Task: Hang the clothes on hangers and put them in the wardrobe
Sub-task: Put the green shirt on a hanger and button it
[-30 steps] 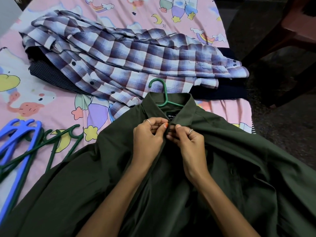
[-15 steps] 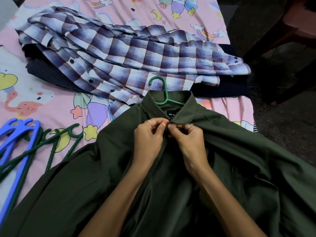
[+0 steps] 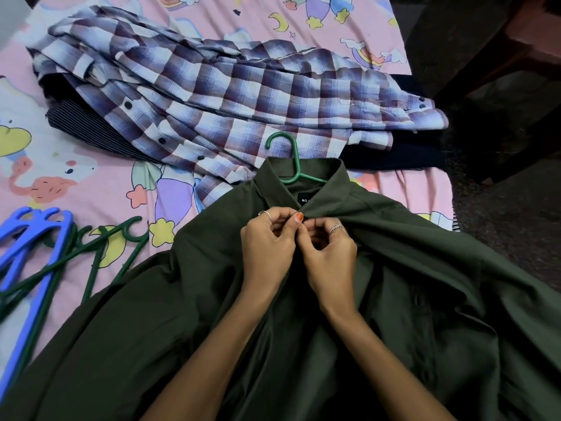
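Note:
A dark green shirt [image 3: 151, 314] lies spread over the near part of the bed, with a green hanger [image 3: 293, 161] inside it, its hook sticking out of the collar. My left hand [image 3: 268, 241] and my right hand [image 3: 329, 250] meet just below the collar, each pinching one edge of the shirt's front opening at the top button. Beyond the collar lies a folded purple-and-white checked shirt [image 3: 236, 95] on top of dark folded clothes [image 3: 79, 123].
Spare blue hangers [image 3: 28, 241] and dark green hangers [image 3: 91, 250] lie in a heap at the left on the pink cartoon bedsheet [image 3: 76, 183]. The bed ends at the right, where a dark floor [image 3: 510, 223] and a wooden chair leg show.
My hands have stayed at the collar, fingers shifting slightly on the top button. The collar's right side has drawn closer over the label.

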Demonstrator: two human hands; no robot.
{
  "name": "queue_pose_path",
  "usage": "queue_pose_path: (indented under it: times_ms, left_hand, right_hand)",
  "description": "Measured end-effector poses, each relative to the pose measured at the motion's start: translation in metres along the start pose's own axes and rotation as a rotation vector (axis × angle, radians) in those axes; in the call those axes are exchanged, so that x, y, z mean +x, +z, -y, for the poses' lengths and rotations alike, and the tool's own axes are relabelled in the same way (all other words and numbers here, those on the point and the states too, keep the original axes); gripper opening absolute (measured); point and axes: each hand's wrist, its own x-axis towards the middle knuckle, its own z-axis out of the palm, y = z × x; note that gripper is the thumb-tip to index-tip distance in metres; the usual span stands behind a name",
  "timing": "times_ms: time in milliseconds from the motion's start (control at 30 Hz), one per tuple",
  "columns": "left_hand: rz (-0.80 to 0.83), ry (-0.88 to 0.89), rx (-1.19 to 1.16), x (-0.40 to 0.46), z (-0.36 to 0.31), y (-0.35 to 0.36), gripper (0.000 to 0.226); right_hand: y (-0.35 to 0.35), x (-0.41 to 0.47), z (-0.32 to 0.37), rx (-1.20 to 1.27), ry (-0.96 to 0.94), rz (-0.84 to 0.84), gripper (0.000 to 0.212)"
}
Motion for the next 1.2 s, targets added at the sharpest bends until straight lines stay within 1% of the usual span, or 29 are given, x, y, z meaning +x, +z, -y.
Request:
queue_pose_path:
  times_ms: [133, 200, 333, 433, 500, 533, 600, 667, 700, 767, 833, 867, 933, 1000, 1067, 1133, 1200]
  left_hand:
    - [-0.008, -0.018, -0.039, 0.001, 0.005, 0.002, 0.026]
    - [0.003, -0.051, -0.103, 0.001, 0.004, 0.003, 0.025]
    - [0.027, -0.134, -0.269, 0.001, -0.002, 0.005, 0.021]
    - [0.085, -0.239, -0.479, 0.004, -0.008, 0.003, 0.014]
    - [0.134, -0.307, -0.592, 0.006, -0.01, 0.001, 0.012]
    - [0.162, -0.329, -0.613, 0.006, -0.011, 0.0, 0.011]
    - [0.226, -0.361, -0.618, 0.008, -0.01, -0.001, 0.01]
    - [0.273, -0.401, -0.636, 0.009, -0.007, -0.001, 0.009]
    - [0.291, -0.421, -0.645, 0.01, -0.007, -0.002, 0.008]
    - [0.313, -0.445, -0.648, 0.012, -0.005, -0.003, 0.007]
    - [0.315, -0.436, -0.603, 0.014, -0.005, -0.006, 0.009]
    - [0.307, -0.404, -0.537, 0.014, -0.005, -0.006, 0.009]
    - [0.281, -0.291, -0.339, 0.014, -0.005, -0.005, 0.01]
    - [0.248, -0.184, -0.171, 0.013, -0.005, -0.003, 0.013]
    - [0.235, -0.132, -0.049, 0.014, -0.005, -0.001, 0.015]
    - [0.244, -0.121, 0.071, 0.011, -0.006, -0.002, 0.012]
    - [0.249, -0.061, 0.263, 0.003, -0.009, -0.009, 0.013]
  right_hand:
    - [0.0, -0.001, 0.0, 0.01, -0.08, 0.003, 0.01]
    - [-0.001, -0.001, -0.001, 0.07, -0.062, 0.03, 0.011]
    - [-0.007, 0.004, 0.002, 0.333, 0.133, 0.14, 0.007]
    - [-0.015, 0.012, 0.005, 0.498, 0.251, 0.249, 0.009]
    - [-0.022, 0.022, 0.006, 0.67, 0.362, 0.336, 0.008]
    - [-0.026, 0.028, 0.007, 0.738, 0.421, 0.383, 0.003]
    - [-0.033, 0.039, 0.008, 0.762, 0.505, 0.468, 0.01]
    - [-0.038, 0.047, 0.011, 0.674, 0.545, 0.532, 0.016]
    - [-0.039, 0.05, 0.013, 0.62, 0.553, 0.558, 0.016]
    - [-0.04, 0.055, 0.018, 0.523, 0.566, 0.597, 0.008]
    - [-0.041, 0.059, 0.02, 0.379, 0.543, 0.605, 0.014]
    - [-0.042, 0.06, 0.02, 0.284, 0.512, 0.606, 0.016]
    - [-0.046, 0.06, 0.02, 0.069, 0.401, 0.605, 0.015]
    - [-0.055, 0.053, 0.018, -0.109, 0.246, 0.576, 0.013]
    - [-0.07, 0.041, 0.014, -0.297, 0.039, 0.486, 0.011]
    - [-0.088, 0.022, 0.008, -0.462, -0.176, 0.417, 0.007]
    - [-0.1, 0.008, -0.003, -0.599, -0.321, 0.428, 0.008]
